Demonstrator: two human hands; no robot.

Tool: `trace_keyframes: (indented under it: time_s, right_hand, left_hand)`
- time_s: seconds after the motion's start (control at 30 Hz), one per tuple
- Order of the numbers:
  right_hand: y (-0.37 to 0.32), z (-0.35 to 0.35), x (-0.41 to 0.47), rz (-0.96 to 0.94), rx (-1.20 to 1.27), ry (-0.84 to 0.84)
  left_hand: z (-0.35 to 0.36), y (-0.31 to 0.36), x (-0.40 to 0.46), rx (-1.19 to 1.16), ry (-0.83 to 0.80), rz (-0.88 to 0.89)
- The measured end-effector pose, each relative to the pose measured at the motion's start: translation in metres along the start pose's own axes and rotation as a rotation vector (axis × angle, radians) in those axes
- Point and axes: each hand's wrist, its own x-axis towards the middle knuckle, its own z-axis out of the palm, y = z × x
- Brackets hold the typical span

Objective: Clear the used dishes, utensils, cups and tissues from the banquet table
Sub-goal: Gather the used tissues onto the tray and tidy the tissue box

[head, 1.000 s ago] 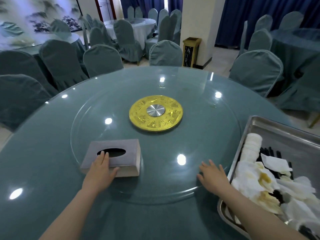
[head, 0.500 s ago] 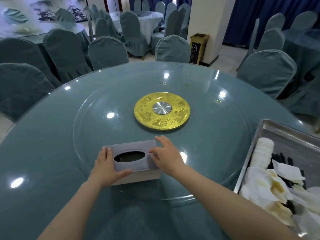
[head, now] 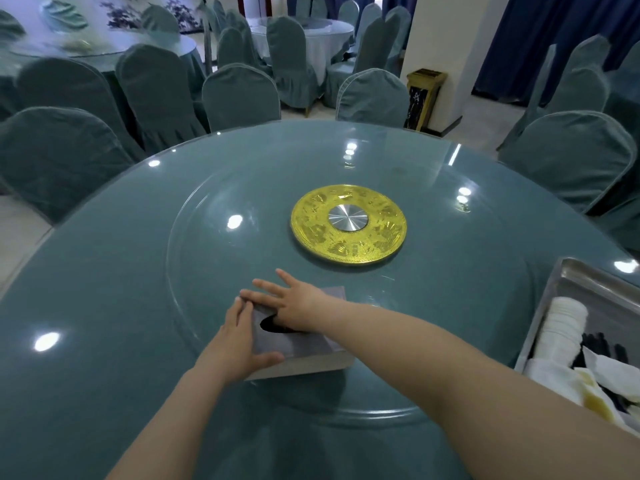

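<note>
Tissue box [head: 304,355], lower centre, long axis left-right: left hand [head: 233,344] flat against its left end, right hand [head: 294,306] spread flat atop (both touching).

Grey tissue box [head: 298,344] lying flat on the glass turntable [head: 207,258] near its front edge, oval slot facing up, stained crumpled tissues [head: 599,382] and stacked white cups [head: 564,323] sitting in the metal tray [head: 588,282] at right

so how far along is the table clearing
Nearly done. Stacked cups and dirty napkins already lie in the metal tray. Both hands, left hand and right hand, are on the tissue box, the only loose item in view.
</note>
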Motion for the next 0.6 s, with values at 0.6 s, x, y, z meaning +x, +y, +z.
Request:
trace_keyframes:
  time_s: [0.6]
  right_hand:
    - [0.0,0.014,0.02,0.019,0.114,0.22]
  left_hand:
    - [-0.008,-0.001,0.003,0.04,-0.031,-0.006]
